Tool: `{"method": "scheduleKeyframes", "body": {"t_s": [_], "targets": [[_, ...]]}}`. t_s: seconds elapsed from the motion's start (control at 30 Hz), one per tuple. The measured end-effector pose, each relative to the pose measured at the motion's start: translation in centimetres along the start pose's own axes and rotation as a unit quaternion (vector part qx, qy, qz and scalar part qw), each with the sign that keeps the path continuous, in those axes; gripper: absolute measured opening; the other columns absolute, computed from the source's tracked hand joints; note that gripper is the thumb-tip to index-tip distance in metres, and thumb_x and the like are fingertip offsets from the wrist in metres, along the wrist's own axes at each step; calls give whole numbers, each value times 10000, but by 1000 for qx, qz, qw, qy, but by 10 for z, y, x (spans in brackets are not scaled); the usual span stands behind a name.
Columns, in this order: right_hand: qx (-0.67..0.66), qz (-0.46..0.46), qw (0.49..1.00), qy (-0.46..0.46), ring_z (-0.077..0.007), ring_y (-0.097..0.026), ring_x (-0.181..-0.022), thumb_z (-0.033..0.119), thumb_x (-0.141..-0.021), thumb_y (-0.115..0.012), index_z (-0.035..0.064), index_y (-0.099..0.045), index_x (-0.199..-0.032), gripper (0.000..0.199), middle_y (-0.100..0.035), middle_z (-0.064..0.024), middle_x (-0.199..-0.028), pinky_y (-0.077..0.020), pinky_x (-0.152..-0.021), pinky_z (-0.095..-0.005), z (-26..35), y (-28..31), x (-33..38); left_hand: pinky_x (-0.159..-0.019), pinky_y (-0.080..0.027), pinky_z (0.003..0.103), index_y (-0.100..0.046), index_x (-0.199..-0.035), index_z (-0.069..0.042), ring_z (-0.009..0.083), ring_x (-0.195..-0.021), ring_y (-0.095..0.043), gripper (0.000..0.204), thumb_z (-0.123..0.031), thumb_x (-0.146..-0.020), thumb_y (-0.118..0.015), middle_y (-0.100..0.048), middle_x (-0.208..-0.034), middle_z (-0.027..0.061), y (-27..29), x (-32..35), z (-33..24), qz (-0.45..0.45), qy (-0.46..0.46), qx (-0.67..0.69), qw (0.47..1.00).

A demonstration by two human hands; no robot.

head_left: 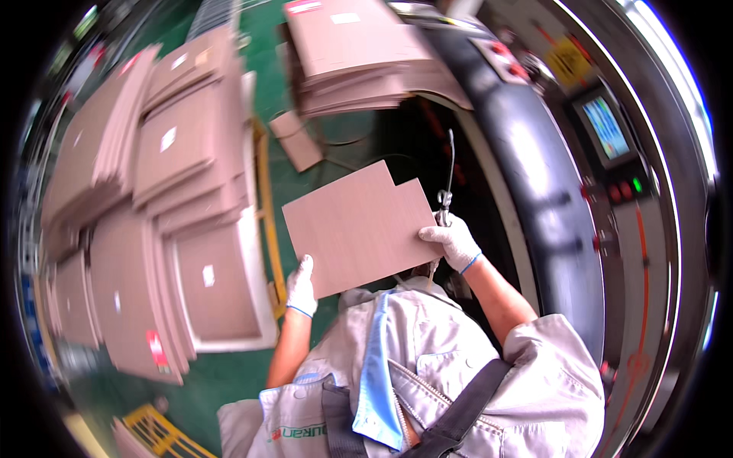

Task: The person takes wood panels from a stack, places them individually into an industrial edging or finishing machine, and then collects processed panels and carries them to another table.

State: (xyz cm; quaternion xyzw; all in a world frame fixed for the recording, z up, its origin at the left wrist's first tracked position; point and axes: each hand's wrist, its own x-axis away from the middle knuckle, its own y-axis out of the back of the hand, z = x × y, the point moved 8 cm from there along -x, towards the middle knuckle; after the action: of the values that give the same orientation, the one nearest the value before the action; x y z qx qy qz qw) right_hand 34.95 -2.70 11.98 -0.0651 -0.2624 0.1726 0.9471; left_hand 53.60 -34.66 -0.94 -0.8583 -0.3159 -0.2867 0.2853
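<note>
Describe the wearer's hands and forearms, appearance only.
The left hand and right hand wear white gloves with blue cuff edges. The forearms are bare below loose, light grey sleeves.

The left grip (301,290) is partly hidden beneath the brown panel's near-left corner; the screen (605,128) is blurred.

My white-gloved left hand (301,288) and right hand (456,240) hold a brownish-pink panel (355,237), notched at its upper right corner, tilted before me. A thin-nozzled tool (449,177) juts up at my right hand. Similar boards (174,145) stand stacked to my left on green floor (229,379); a lit screen (605,128) glows at far right.
</note>
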Motion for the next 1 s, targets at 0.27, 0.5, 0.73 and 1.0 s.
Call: {"method": "scheduleKeyframes", "body": {"t_s": [0.27,0.5,0.73,1.0], "targets": [[-77,-377,920,78,-156,-709,-927,175,-900,-831,-52,-667,-1232,435,-746,-85,-1076,-582,-875,-330,-65,236,158,-879,-551,337,-693,-1226,5,172,-987,-680,565,-527,-1066,-591,-718,-1115,57,-293,-20,47,232,51,-214,947],[-259,-474,828,149,-191,-729,-816,145,-911,-765,-24,-704,-1082,247,-752,-92,-968,-605,-744,-352,-95,375,287,-884,-563,340,-697,-1238,-4,164,-1011,-689,441,-403,-1102,-564,-729,-1122,53,-476,-30,146,378,-13,-394,837],[-166,-640,708,248,-164,-713,-814,29,-869,-705,-10,-695,-1073,208,-740,-71,-952,-588,-792,-308,-22,391,443,-791,-506,371,-716,-1012,27,183,-848,-628,464,-395,-1096,-540,-707,-952,66,-591,-73,174,379,-28,-412,828],[547,-628,543,108,-351,-690,-746,-65,-652,-744,74,-623,-959,358,-697,-137,-900,-561,-643,-436,115,307,351,-907,-511,373,-655,-1259,107,237,-1005,-663,582,-432,-1102,-504,-709,-1152,143,-608,-143,218,386,41,-450,804]]}}
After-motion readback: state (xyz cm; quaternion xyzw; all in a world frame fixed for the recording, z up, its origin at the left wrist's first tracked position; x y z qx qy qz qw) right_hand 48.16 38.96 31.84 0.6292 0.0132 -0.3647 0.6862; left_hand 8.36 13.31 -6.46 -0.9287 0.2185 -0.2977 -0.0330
